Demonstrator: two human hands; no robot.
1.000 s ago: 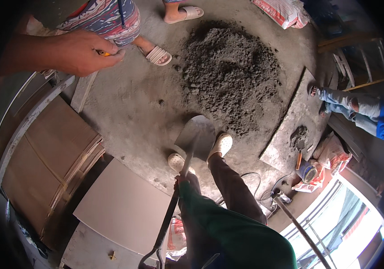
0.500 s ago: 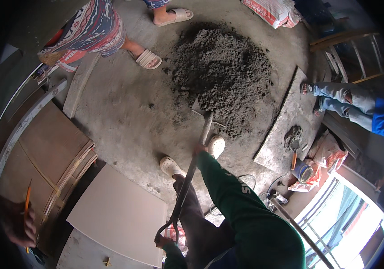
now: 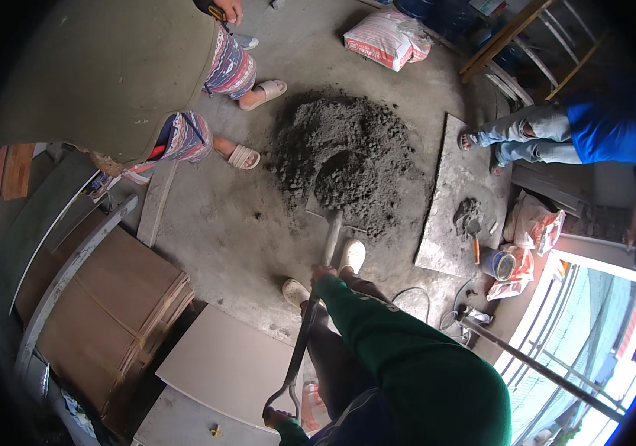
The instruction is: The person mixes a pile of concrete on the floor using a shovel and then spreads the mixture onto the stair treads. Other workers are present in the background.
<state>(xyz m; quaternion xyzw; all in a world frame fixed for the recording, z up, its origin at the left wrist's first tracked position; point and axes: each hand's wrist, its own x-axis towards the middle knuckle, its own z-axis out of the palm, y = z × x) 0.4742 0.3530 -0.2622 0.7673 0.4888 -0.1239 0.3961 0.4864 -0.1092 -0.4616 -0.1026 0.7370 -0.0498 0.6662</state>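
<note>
A grey mortar-like heap [image 3: 359, 141] dwarfs the long shovel [image 3: 308, 314] at its near edge, where a tilted blade [image 3: 316, 207] could spill its load onto the pale clogs [image 3: 353, 256]; blade foremost, the shaft runs forward and slightly right, right hand [image 3: 324, 273] clasping it, left hand [image 3: 278, 418] gripping the handle [image 3: 288, 384]

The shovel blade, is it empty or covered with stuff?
Mostly covered: lumpy gray mix hides most of the shovel blade, leaving its rear edge bare beside the silver shaft.
</note>
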